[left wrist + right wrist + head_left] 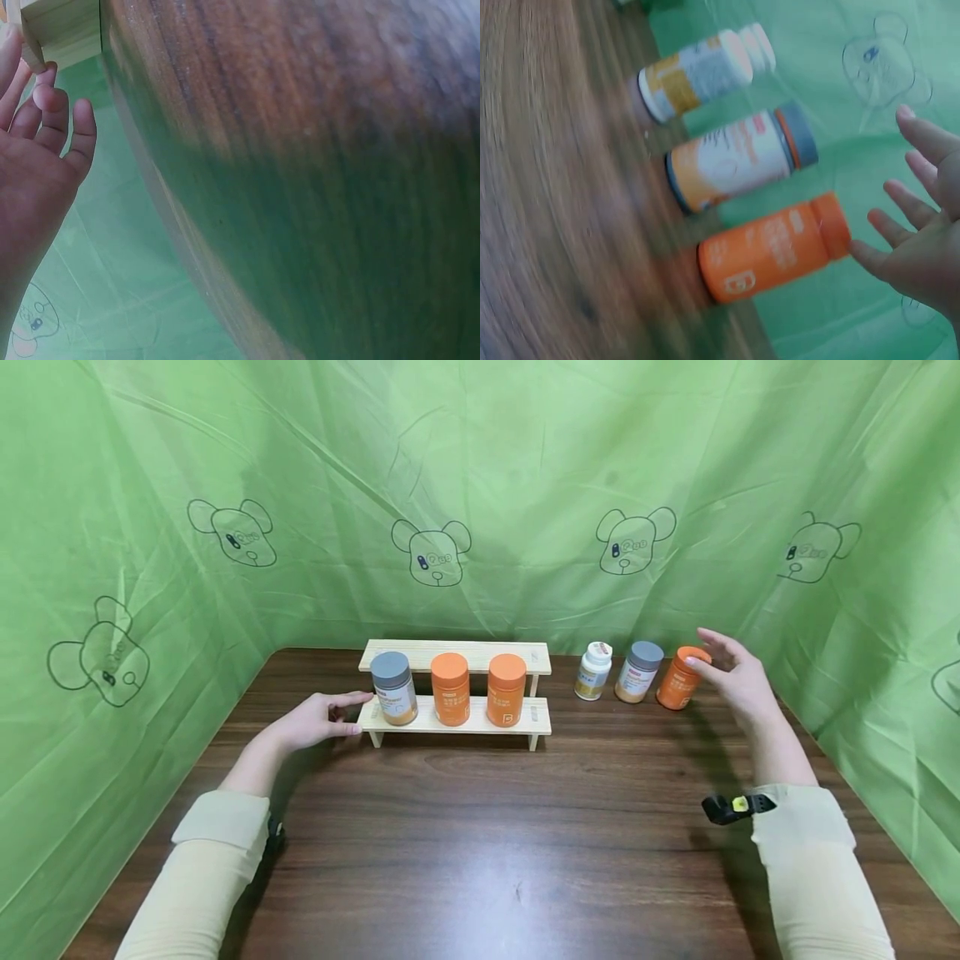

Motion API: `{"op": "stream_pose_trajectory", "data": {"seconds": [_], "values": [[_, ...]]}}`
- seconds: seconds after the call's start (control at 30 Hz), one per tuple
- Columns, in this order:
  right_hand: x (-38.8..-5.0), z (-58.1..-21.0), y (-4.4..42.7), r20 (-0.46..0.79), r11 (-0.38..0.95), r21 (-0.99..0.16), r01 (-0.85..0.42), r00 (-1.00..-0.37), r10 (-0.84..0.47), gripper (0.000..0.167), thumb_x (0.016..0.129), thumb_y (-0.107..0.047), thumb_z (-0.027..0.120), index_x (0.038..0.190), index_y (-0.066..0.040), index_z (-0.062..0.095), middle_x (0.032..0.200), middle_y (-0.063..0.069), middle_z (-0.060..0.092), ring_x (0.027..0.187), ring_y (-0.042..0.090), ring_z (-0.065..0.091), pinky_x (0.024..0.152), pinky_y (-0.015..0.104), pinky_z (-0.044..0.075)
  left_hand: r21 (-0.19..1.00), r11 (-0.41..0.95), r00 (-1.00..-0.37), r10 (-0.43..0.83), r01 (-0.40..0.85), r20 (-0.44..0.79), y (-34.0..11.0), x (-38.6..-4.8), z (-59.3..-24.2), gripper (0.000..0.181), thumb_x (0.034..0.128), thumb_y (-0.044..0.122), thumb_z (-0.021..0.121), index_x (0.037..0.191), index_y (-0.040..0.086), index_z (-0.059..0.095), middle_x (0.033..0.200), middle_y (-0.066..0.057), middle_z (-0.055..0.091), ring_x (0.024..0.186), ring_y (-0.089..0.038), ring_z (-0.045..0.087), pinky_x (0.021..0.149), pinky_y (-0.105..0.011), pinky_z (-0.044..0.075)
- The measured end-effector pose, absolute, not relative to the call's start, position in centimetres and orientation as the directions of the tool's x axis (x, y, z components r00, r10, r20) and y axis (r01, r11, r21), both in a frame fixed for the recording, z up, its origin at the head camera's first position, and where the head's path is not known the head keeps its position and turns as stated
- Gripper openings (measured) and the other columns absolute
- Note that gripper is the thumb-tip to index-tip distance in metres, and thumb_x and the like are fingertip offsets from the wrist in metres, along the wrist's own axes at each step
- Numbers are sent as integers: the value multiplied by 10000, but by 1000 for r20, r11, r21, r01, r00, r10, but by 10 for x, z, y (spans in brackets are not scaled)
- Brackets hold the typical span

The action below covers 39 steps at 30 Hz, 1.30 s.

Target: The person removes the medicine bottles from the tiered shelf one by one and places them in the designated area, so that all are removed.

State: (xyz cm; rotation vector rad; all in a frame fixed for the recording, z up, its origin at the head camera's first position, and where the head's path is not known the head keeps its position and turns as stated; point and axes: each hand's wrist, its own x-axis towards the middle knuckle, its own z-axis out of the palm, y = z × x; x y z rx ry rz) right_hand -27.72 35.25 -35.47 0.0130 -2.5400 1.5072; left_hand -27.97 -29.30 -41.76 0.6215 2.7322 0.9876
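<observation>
From my remote seat I'm seeing a pale two-step wooden rack (477,715) standing near the table's back edge (465,827); my left hand (315,722) is pinching its lower tier's left end. That tier is carrying a grey-capped jar (400,703) at its left, an orange jar (451,697) mid-board and its twin (506,697) toward the right end, all upright. Toward the table's back right corner, a smaller white bottle (591,678), another grey-capped jar (636,681) and a third orange jar (674,685) are standing upright, capped; my right thumb is touching the last one's lid.
</observation>
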Motion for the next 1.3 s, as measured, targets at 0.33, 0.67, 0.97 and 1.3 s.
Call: {"op": "stream_pose_trajectory", "data": {"seconds": [0.33, 0.67, 0.97, 1.3], "values": [[-264, -335, 317, 167, 477, -872, -110, -983, 80, 612, 893, -349, 641, 1445, -276, 388, 1488, 88, 344, 1346, 200, 316, 939, 266, 365, 634, 701, -902, 432, 326, -15, -292, -281, -417, 611, 849, 214, 712, 1396, 91, 468, 809, -95, 568, 642, -161, 443, 554, -279, 385], [-254, -322, 285, 233, 343, -916, -208, -972, 30, 577, 885, -242, 669, 1414, -191, 443, 1426, -20, 444, 1335, 186, 354, 1120, 396, 229, 640, 698, -902, 431, 322, -16, -292, -279, -416, 614, 839, 308, 715, 1393, 178, 486, 826, -71, 579, 663, -148, 456, 577, -275, 401], [-241, -310, 254, 271, 303, -917, -260, -963, -8, 555, 873, -215, 687, 1387, -198, 479, 1353, -56, 508, 1298, 194, 397, 1089, 472, 211, 663, 681, -902, 432, 309, -24, -291, -278, -417, 626, 827, 319, 726, 1391, 186, 489, 783, -49, 551, 662, -155, 450, 576, -286, 398], [-228, -303, 226, 326, 254, -905, -340, -940, -97, 535, 869, -172, 690, 1369, -171, 500, 1392, -2, 492, 1305, 193, 407, 1053, 379, 335, 633, 704, -899, 437, 323, -27, -293, -281, -417, 616, 834, 337, 715, 1391, 203, 489, 1100, -82, 622, 658, -159, 441, 581, -285, 397]]}}
